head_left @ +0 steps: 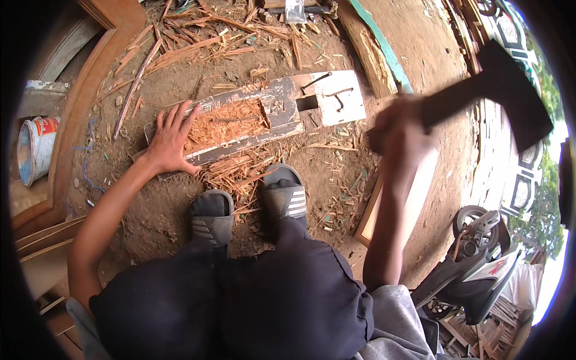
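Left fingers: spread wide over the left end of the plank, the thumb apart from the rest and pointing to the near edge.
Left hand: laid on the plank, beside the left end of the hollow.
Right hand: blurred, wrapped round the handle of the axe; single fingers cannot be told apart.
Axe: dark, held up to the right of the plank and apart from it, head toward the right, handle slanting down to the left.
Plank: on the ground ahead of the feet, slanting up to the right; worn dark paint along the middle, whitish at the right end.
Hollow: a long rough patch of bare orange wood in the plank's left half, splinters lying in it.
Slot: a dark rectangular opening near the whitish end.
Nails: at the whitish end, beside the slot, at least one bent.
Chips: heaped between the plank and the sandals, more strewn beyond the plank.
Sandals: grey, striped, on both feet, just nearer than the plank.
Block: pale wood, partly behind the right forearm.
Beam: rough, green-edged, beyond the plank's right end.
Bucket: far left, beside a brown wooden frame.
Motorbike: lower right.
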A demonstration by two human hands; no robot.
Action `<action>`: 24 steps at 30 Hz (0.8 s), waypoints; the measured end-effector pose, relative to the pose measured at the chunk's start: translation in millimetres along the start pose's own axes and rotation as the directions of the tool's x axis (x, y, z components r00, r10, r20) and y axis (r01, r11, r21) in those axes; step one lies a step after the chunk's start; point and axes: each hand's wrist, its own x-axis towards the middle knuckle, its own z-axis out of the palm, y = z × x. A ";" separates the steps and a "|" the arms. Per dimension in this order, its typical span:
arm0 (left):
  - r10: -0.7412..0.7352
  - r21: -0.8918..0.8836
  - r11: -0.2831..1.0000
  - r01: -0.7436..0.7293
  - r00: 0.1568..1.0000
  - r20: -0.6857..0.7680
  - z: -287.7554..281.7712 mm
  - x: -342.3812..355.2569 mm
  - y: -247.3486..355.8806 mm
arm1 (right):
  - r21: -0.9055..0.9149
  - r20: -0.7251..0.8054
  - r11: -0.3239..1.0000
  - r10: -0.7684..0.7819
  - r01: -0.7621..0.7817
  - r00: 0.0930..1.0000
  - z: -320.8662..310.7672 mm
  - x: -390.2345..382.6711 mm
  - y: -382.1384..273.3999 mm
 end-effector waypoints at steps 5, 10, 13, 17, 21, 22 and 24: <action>-0.012 0.000 1.000 0.012 1.000 -0.016 4.9 -5.4 3.1 | -0.402 0.272 0.744 0.653 -0.533 0.707 -2.4 -1.2 21.4; -0.019 -0.003 1.000 0.019 1.000 0.000 -0.7 0.5 -3.9 | -0.306 0.224 0.886 0.423 -0.349 0.878 -9.4 5.8 -88.0; -0.014 -0.013 1.000 0.015 1.000 0.024 0.6 4.5 0.9 | -0.054 0.274 0.994 0.106 -0.095 0.956 -23.1 32.6 -143.1; -0.027 -0.030 0.999 0.029 0.998 0.048 2.1 1.6 1.8 | 0.133 0.227 0.975 -0.206 0.179 0.952 -13.3 60.6 -145.4; -0.005 -0.023 1.000 0.004 1.000 -0.018 1.0 5.5 5.0 | -0.324 0.147 0.921 0.276 -0.218 0.950 -1.8 -12.5 47.4; -0.005 -0.033 0.999 0.004 0.999 -0.040 2.3 4.8 3.4 | -0.555 0.163 0.626 0.727 -0.548 0.667 0.1 -28.9 53.8; -0.004 -0.052 0.999 0.000 0.997 -0.077 4.7 0.0 -0.3 | -0.638 0.176 0.630 0.679 -0.442 0.713 -15.0 -20.1 36.3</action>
